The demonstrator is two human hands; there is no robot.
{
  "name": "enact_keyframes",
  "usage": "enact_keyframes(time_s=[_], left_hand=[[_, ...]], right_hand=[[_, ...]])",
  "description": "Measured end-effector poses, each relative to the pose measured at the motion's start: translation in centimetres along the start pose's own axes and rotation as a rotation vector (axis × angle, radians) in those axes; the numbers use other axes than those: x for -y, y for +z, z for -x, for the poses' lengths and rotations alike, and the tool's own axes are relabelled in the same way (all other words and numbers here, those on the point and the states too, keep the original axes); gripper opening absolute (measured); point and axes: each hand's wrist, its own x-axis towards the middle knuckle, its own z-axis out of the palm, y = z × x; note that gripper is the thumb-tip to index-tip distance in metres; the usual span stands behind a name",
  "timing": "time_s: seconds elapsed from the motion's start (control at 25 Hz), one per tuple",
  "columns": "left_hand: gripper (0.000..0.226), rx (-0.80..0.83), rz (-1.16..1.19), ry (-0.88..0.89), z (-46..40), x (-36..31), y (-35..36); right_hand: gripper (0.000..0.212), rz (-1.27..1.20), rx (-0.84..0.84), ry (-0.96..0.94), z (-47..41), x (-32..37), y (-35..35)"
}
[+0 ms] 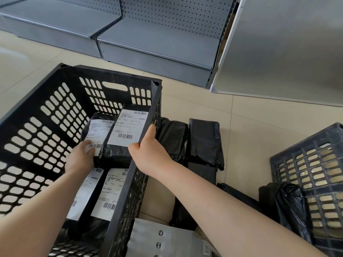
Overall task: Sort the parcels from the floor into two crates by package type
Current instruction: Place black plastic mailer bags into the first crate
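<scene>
Two bare forearms, no sleeves in view, left hand [80,158], right hand [148,153], short unpainted nails, no rings

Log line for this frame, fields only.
left hand: on labelled black parcel in left crate | right hand: gripping crate rim | floor parcels: unsorted | right crate: untouched

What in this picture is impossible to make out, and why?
Head view only:
- Print on the white shipping labels: too small to read.
- Contents of the second black slotted plastic crate: cut off by the right edge.
- Grey plastic mailer bag: cut off by the bottom edge.
- Left hand fingertips: hidden behind the black-wrapped parcel.
</scene>
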Motion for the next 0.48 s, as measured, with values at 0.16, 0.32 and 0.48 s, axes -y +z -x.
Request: enact_keyframes(time_s=[0.16,0.32,0.48], left_hand=[[0.043,0.089,-0.121,-0.039,-0.4,0.2,-0.2],[0.051,0.154,-0.165,-0.055,-0.6,0.1,0.0],[0.053,0.147,-0.185,-0.030,-1.3,0.0,0.1]], right_hand=[[0.074,0.010,0.005,-0.001,0.0,0.2,0.0],[0.076,0.014,0.006,0.013,0.1,0.3,0.0],[0.077,-0.011,0.019,0.012,0.2,0.2,-0.4]])
